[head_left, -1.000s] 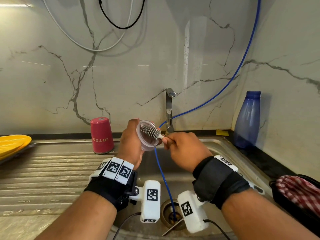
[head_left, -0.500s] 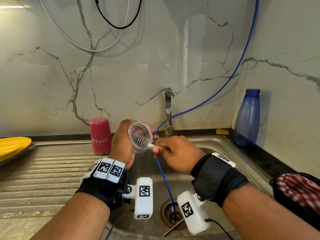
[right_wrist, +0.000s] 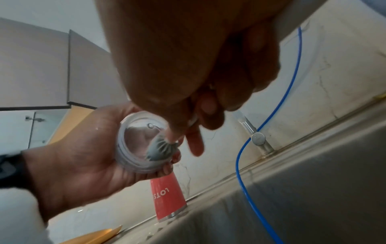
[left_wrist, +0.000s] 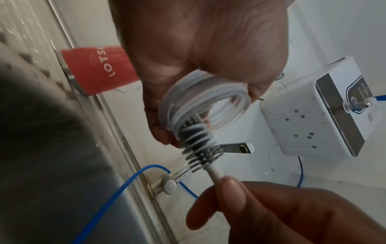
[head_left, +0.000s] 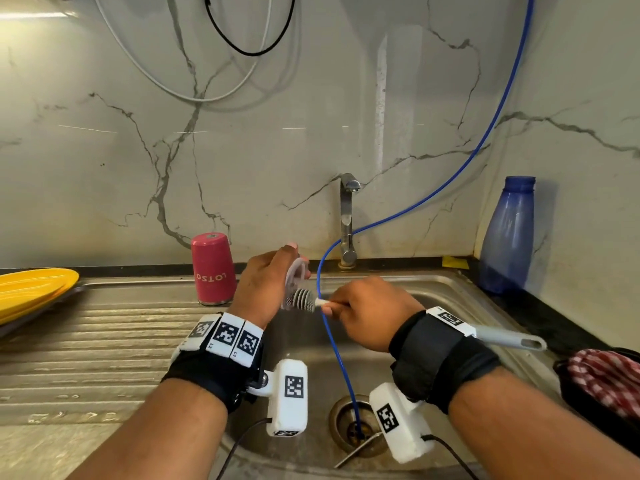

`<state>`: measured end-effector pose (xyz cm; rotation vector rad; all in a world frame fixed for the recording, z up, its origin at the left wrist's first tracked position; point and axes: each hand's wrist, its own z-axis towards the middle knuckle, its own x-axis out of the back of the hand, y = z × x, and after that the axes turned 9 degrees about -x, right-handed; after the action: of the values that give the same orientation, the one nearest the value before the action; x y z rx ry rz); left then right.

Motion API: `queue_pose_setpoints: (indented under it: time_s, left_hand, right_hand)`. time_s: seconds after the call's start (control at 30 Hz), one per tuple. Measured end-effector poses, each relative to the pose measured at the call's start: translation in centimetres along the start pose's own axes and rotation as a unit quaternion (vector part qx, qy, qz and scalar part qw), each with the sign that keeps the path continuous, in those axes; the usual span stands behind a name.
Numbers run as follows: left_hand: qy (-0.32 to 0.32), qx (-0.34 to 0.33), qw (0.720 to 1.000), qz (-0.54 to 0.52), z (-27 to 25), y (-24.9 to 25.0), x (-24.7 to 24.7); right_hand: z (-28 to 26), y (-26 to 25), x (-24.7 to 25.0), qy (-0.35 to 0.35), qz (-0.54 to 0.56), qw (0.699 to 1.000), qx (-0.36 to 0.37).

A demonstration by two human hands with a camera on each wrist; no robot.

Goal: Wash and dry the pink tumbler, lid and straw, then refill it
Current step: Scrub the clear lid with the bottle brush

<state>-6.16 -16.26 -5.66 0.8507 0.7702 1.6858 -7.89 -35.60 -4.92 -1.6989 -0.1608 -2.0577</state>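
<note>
Both hands work over the sink [head_left: 433,299]: the left hand [head_left: 263,285] grips the clear lid [left_wrist: 204,102], the right hand [head_left: 367,313] pinches the brush [left_wrist: 196,145] scrubbing its rim. Wet plastic may slip and drop. Beside them, the pink tumbler [head_left: 213,268] stands inverted on the worktop.

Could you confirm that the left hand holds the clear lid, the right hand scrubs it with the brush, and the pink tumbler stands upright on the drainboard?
Not quite: the pink tumbler stands upside down, as the head view shows. The left hand does hold the clear lid, and the right hand the brush.
</note>
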Motion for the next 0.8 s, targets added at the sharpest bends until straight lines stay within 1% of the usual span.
queue_pose_setpoints:
  time_s: [0.07,0.1,0.13,0.17,0.23,0.27,0.33,0.37,0.4,0.43,0.47,0.53,0.6,0.67,0.7,0.73,0.8]
  left_hand:
    - [-0.017,0.043,0.998,-0.045,0.0,0.0,0.1]
    - [-0.028,0.072,0.995,-0.069,-0.1,0.1,0.0]
    - [-0.038,0.094,0.991,-0.092,0.0,-0.2,-0.4]
    - [-0.040,0.110,0.987,-0.109,0.0,-0.1,-0.8]
    - [-0.040,0.127,0.984,-0.120,-0.1,-0.2,-1.5]
    - [-0.041,0.113,0.987,-0.103,0.1,-0.4,-1.6]
    - [-0.050,0.065,0.995,-0.050,0.1,-0.6,-1.7]
    - [-0.056,0.043,0.997,-0.026,0.1,-0.7,-1.6]
    - [-0.057,0.043,0.997,-0.022,-0.1,-0.7,-1.5]
    - [-0.041,0.053,0.997,-0.035,-0.3,-0.7,-1.3]
    - [-0.025,0.065,0.996,-0.057,-0.2,-0.8,-1.0]
    - [-0.001,0.066,0.992,-0.107,0.1,-1.0,-0.5]
    - [0.017,0.068,0.988,-0.138,0.2,-0.9,0.1]
    - [0.020,0.063,0.992,-0.110,0.1,-1.1,0.4]
    - [0.010,0.059,0.994,-0.093,0.0,-1.2,0.3]
    - [0.000,0.054,0.995,-0.081,-0.1,-1.3,0.1]
    - [-0.006,0.050,0.996,-0.075,-0.2,-1.2,-0.4]
  right_hand:
    - [-0.4,0.0,0.3,0.036,-0.028,0.998,0.044]
    - [-0.5,0.2,0.4,0.070,-0.031,0.996,0.053]
    - [-0.6,0.4,0.6,0.104,-0.025,0.993,0.046]
    - [-0.5,0.7,0.7,0.128,-0.016,0.991,0.025]
    - [-0.4,1.1,0.8,0.134,0.001,0.990,-0.045]
    - [-0.3,1.2,0.7,0.119,0.006,0.990,-0.077]
    - [-0.1,0.9,0.3,0.068,0.009,0.993,-0.101]
    - [-0.1,0.8,0.2,0.041,0.005,0.994,-0.097]
    - [-0.2,0.6,0.1,0.016,-0.002,0.997,-0.082]
    - [-0.4,0.4,-0.1,0.001,-0.008,0.998,-0.057]
    - [-0.5,0.1,-0.1,0.001,-0.004,0.999,-0.032]
    - [-0.8,-0.2,0.5,0.033,0.039,0.999,-0.012]
    - [-0.8,0.2,1.1,0.096,0.080,0.992,-0.032]
    - [-0.7,0.7,1.5,0.156,0.112,0.980,-0.050]
    - [-0.7,0.8,1.6,0.169,0.126,0.976,-0.049]
    - [-0.7,0.6,1.5,0.165,0.123,0.978,-0.040]
    - [-0.7,0.3,1.0,0.136,0.093,0.986,-0.028]
